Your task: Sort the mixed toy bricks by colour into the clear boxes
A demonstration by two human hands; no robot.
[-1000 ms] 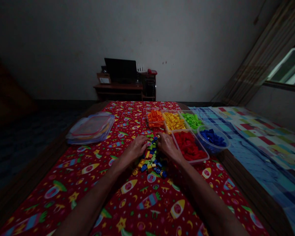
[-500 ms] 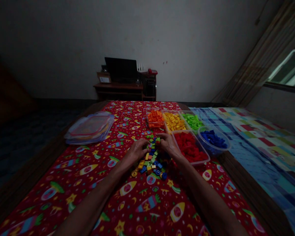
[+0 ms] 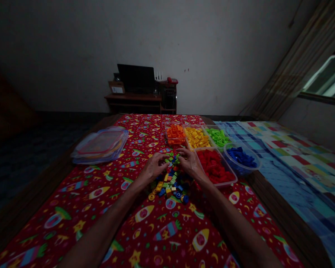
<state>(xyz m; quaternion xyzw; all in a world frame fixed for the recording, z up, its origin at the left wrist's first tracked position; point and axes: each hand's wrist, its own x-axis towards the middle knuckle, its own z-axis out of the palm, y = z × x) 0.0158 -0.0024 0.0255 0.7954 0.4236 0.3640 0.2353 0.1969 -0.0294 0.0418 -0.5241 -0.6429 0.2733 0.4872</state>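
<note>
A loose pile of mixed small plastic bricks (image 3: 171, 182) lies on the red rocket-print tablecloth (image 3: 156, 230). My left hand (image 3: 152, 168) rests at the pile's far left edge, fingers curled inward and pinching toward small green pieces. From the right, my right hand (image 3: 192, 163) meets it over the pile's far end, its fingertips closed on small green pieces (image 3: 175, 160). The light is dim, so exactly which piece each hand has is unclear.
Clear tubs hold sorted bricks: orange (image 3: 175, 134), yellow (image 3: 197, 137), green (image 3: 219, 137), red (image 3: 214, 165), and a round one with blue (image 3: 241, 157). A stack of lids (image 3: 100, 145) lies at the left. A checked cloth (image 3: 290, 167) covers the right; a desk with a monitor (image 3: 139, 89) stands behind.
Both hands have drawn slightly away from me and closer together at the far end of the pile, their fingertips now meeting on green pieces.
</note>
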